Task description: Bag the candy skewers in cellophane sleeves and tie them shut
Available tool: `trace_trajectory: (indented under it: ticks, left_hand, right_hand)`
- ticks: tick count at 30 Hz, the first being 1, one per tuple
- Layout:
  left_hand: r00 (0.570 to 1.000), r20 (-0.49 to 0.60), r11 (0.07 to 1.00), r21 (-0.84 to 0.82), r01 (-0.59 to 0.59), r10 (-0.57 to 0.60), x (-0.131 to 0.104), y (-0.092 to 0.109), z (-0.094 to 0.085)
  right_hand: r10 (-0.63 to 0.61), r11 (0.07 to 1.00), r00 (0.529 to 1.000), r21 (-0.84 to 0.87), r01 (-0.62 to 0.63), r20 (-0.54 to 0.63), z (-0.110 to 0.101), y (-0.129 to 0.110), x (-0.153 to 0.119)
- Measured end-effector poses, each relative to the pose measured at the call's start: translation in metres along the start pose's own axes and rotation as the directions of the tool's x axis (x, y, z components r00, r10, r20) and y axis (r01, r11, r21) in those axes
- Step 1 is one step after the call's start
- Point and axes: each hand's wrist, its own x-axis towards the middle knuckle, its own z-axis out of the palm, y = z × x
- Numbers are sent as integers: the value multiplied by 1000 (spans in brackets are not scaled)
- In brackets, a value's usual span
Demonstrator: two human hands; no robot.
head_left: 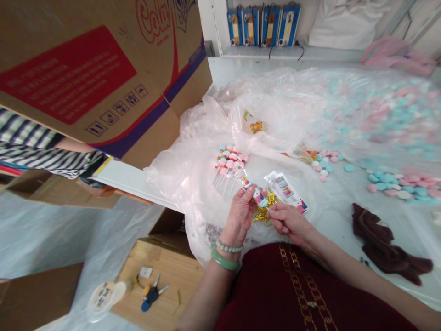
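My left hand (242, 209), with a green bangle and a beaded bracelet at the wrist, pinches a small printed wrapper (260, 198) with blue, pink and white on it. My right hand (284, 218) is closed at the wrapper's lower end, around a thin stick or tie too small to make out. Gold twist ties (267, 212) lie in a pile beneath both hands. Flat printed bags (286, 189) rest just beyond my right hand. Past my left hand is a bunch of pink, blue and white candies on white sticks (230, 161).
A big cardboard box (151, 124) stands at the left, with a person's striped sleeve (31, 147) behind it. Clear plastic sheeting (275, 101) covers loose pastel candies (403, 184) at the right. A brown cloth (386, 246) lies right; keys (151, 294) lie lower left.
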Motion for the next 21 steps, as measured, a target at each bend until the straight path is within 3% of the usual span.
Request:
trace_trajectory:
  ticks: [3, 5, 7, 9, 11, 12, 14, 16, 19, 21]
  left_hand:
    - [1000, -5, 1000, -19, -20, 20, 3, 0, -2]
    - [999, -36, 999, -30, -26, 25, 5, 1, -5]
    - [996, -76, 999, -34, -39, 37, 7, 1, -8]
    - [994, -97, 998, -32, -46, 43, 7, 0, -9]
    - [995, -91, 998, -39, -54, 51, 6, -2, -6]
    - [995, -78, 997, -43, -61, 57, 5, -4, -5]
    - [996, -43, 995, -53, -83, 80, 3, -8, 0]
    - [997, -7, 995, -49, -83, 83, 2, -13, 3]
    - [1000, 14, 999, -33, -20, 21, 1, -21, 5]
    - [1000, 8, 999, -30, 26, -26, 1, -25, 4]
  right_hand:
    - [-71, 994, 996, -91, 66, -45, 3, -2, 2]
    - [-219, 920, 970, -354, 169, -106, 3, -5, 2]
    - [-415, 703, 899, -676, 221, -138, 0, -6, 1]
    - [-550, 451, 828, -874, 183, -111, -3, -4, 1]
    - [-594, 308, 801, -941, 143, -73, -5, -1, 1]
    - [-598, 288, 799, -947, 141, -63, -5, 0, 2]
    - [-588, 355, 806, -918, 178, -71, -3, 2, 4]
    - [-528, 553, 842, -797, 244, -108, 0, 3, 6]
    - [-349, 867, 929, -417, 271, -123, 2, 2, 9]
    - [-264, 950, 960, -196, 242, -94, 3, 1, 11]
